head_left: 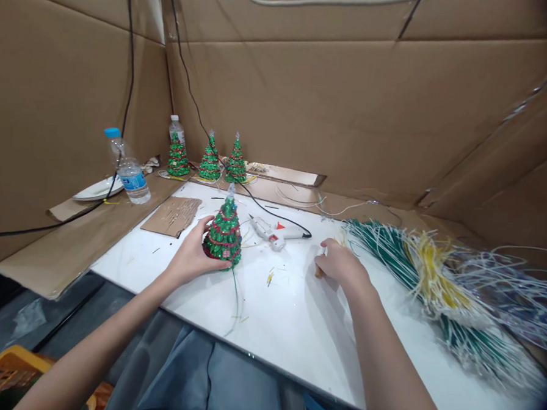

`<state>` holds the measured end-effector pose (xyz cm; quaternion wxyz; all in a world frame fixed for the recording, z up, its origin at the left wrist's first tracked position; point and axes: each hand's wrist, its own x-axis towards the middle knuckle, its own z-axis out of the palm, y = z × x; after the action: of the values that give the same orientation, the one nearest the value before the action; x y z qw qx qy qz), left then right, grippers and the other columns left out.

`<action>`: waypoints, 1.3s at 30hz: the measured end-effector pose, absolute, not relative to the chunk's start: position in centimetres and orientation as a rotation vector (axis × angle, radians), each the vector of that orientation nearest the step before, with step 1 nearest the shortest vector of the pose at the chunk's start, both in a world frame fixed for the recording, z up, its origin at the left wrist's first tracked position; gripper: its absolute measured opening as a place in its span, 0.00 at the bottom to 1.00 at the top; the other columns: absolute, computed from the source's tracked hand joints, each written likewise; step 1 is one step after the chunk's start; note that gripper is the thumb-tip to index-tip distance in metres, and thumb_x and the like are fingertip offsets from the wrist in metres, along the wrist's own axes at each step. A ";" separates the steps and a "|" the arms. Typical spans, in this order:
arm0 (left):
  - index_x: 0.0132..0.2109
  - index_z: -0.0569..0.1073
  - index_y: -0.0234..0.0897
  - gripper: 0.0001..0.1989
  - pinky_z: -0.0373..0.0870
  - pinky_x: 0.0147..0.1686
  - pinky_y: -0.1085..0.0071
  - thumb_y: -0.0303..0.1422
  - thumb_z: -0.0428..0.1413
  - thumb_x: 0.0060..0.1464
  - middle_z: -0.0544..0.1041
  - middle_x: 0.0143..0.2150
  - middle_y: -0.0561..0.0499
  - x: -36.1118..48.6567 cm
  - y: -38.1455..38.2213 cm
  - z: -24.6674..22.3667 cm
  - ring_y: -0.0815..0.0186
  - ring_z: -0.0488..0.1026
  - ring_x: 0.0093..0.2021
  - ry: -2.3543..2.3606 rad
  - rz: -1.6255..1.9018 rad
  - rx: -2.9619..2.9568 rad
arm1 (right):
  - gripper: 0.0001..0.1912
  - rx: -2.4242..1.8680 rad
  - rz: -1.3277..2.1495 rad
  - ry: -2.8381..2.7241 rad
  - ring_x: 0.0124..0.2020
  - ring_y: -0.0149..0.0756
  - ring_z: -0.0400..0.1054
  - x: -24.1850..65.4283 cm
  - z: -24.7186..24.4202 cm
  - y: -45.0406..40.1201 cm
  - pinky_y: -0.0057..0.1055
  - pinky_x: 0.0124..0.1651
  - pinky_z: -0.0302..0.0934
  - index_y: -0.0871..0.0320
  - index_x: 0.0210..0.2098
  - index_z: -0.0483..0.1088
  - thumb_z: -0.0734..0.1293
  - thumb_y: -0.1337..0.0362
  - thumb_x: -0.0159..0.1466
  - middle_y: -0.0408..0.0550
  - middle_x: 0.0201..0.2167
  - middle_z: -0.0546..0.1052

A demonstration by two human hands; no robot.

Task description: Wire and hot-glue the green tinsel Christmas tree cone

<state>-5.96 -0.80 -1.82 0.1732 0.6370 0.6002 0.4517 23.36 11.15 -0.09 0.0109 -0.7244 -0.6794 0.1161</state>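
My left hand [198, 250] is wrapped round the lower left side of a small green Christmas tree [227, 230] with red garlands and a clear tip. The tree stands upright at the white tabletop, and a thin green wire [237, 295] trails from its base toward the near edge. Farther right, my right hand [341, 263] is low over the table with its fingers curled together. A small brownish bit shows under its fingertips, too little to name. Between the hands and farther back lies a white glue gun [276, 233] with an orange trigger.
Three similar trees [210, 159] stand along the back, near two water bottles [134, 182]. Bundled green, white and yellow wires [416, 274] cover the right side. A cardboard piece [172, 216] lies at left, a black cord [264, 207] crosses behind, and cardboard walls [329, 104] enclose the table.
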 end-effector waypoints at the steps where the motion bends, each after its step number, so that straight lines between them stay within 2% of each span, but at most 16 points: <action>1: 0.63 0.55 0.39 0.49 0.65 0.55 0.54 0.38 0.69 0.35 0.69 0.54 0.42 -5.6 -1.1 -1.8 0.51 0.68 0.55 1.780 1.305 1.802 | 0.32 -2.262 0.358 -2.122 0.43 0.44 0.71 23.4 -0.1 11.2 0.32 0.35 0.59 0.58 0.55 0.64 0.63 0.70 0.49 0.54 0.41 0.76; 5: 0.64 0.50 0.38 0.49 0.64 0.55 0.54 0.35 0.67 0.38 0.64 0.56 0.40 -4.3 -2.4 -1.8 0.51 0.66 0.56 1.973 1.452 1.909 | 0.32 -2.270 0.348 -2.124 0.43 0.44 0.71 23.3 -0.1 11.2 0.32 0.34 0.59 0.59 0.56 0.63 0.62 0.70 0.50 0.54 0.40 0.77; 9: 0.65 0.47 0.38 0.45 0.62 0.58 0.51 0.31 0.63 0.46 0.63 0.58 0.37 -3.6 -3.4 -2.3 0.49 0.62 0.61 2.056 1.526 2.190 | 0.33 -2.276 0.362 -2.125 0.43 0.44 0.70 23.2 -0.1 11.2 0.31 0.33 0.58 0.58 0.56 0.62 0.62 0.70 0.49 0.52 0.39 0.77; 14: 0.65 0.45 0.41 0.43 0.50 0.64 0.43 0.31 0.62 0.49 0.66 0.58 0.38 -3.5 -4.5 -2.6 0.48 0.62 0.62 2.132 1.586 2.436 | 0.31 -2.292 0.370 -2.107 0.40 0.44 0.71 23.0 0.1 11.0 0.31 0.32 0.58 0.58 0.54 0.64 0.62 0.70 0.49 0.52 0.37 0.77; 18: 0.63 0.45 0.44 0.41 0.47 0.64 0.41 0.34 0.61 0.50 0.67 0.58 0.40 -3.3 -5.5 -1.8 0.49 0.63 0.63 2.190 1.613 2.449 | 0.24 -2.247 0.297 -2.083 0.45 0.48 0.69 22.6 0.9 10.1 0.33 0.35 0.58 0.58 0.52 0.66 0.61 0.66 0.55 0.54 0.38 0.77; 21: 0.62 0.47 0.46 0.39 0.44 0.65 0.40 0.35 0.62 0.50 0.68 0.57 0.43 -3.0 -6.4 -1.0 0.49 0.64 0.62 2.219 1.648 2.413 | 0.22 -2.139 0.244 -2.065 0.49 0.48 0.67 21.9 1.7 9.1 0.34 0.38 0.57 0.56 0.54 0.65 0.58 0.61 0.61 0.55 0.42 0.76; 24: 0.62 0.48 0.45 0.41 0.42 0.65 0.41 0.36 0.63 0.48 0.67 0.58 0.43 -2.5 -6.8 0.0 0.48 0.64 0.61 2.188 1.719 2.294 | 0.20 -2.040 0.261 -2.030 0.45 0.46 0.68 21.0 2.2 8.5 0.33 0.37 0.56 0.55 0.52 0.66 0.58 0.60 0.62 0.53 0.40 0.76; 27: 0.63 0.50 0.43 0.47 0.52 0.64 0.46 0.37 0.67 0.42 0.65 0.59 0.41 -2.0 -6.7 0.9 0.49 0.64 0.61 2.027 1.848 1.929 | 0.18 -1.935 0.356 -1.996 0.39 0.43 0.70 20.4 2.1 8.5 0.31 0.34 0.55 0.55 0.49 0.69 0.60 0.61 0.61 0.49 0.34 0.76; 29: 0.64 0.51 0.42 0.51 0.61 0.60 0.51 0.38 0.70 0.36 0.64 0.59 0.41 -1.8 -6.4 1.3 0.50 0.64 0.60 1.860 1.883 1.607 | 0.17 -1.831 0.456 -1.983 0.37 0.40 0.69 20.1 1.8 8.6 0.30 0.33 0.56 0.56 0.48 0.69 0.60 0.60 0.60 0.48 0.35 0.75; 31: 0.63 0.53 0.41 0.53 0.65 0.58 0.54 0.38 0.71 0.32 0.65 0.59 0.41 -1.7 -5.9 1.4 0.51 0.66 0.59 1.690 1.882 1.322 | 0.18 -1.683 0.590 -1.987 0.35 0.38 0.69 19.7 1.7 8.6 0.29 0.31 0.57 0.57 0.48 0.68 0.59 0.56 0.61 0.48 0.35 0.75; 35: 0.58 0.61 0.36 0.43 0.69 0.54 0.55 0.39 0.69 0.35 0.70 0.57 0.40 -1.2 -5.3 1.1 0.51 0.71 0.55 1.237 1.863 0.925 | 0.26 -1.297 0.905 -2.028 0.37 0.37 0.70 18.6 1.8 8.0 0.27 0.28 0.60 0.59 0.52 0.64 0.55 0.49 0.63 0.52 0.39 0.75; 39: 0.49 0.69 0.34 0.34 0.67 0.56 0.56 0.37 0.70 0.34 0.76 0.51 0.42 0.0 -5.4 0.2 0.52 0.73 0.53 0.941 1.851 0.668 | 0.33 -0.954 1.134 -2.030 0.49 0.37 0.68 17.2 2.1 6.9 0.30 0.42 0.66 0.59 0.57 0.57 0.55 0.43 0.61 0.56 0.54 0.69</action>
<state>0.01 -5.39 0.22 0.4619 0.2714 0.3826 0.7527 17.16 6.87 2.11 0.3090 -0.3609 -0.7682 0.4291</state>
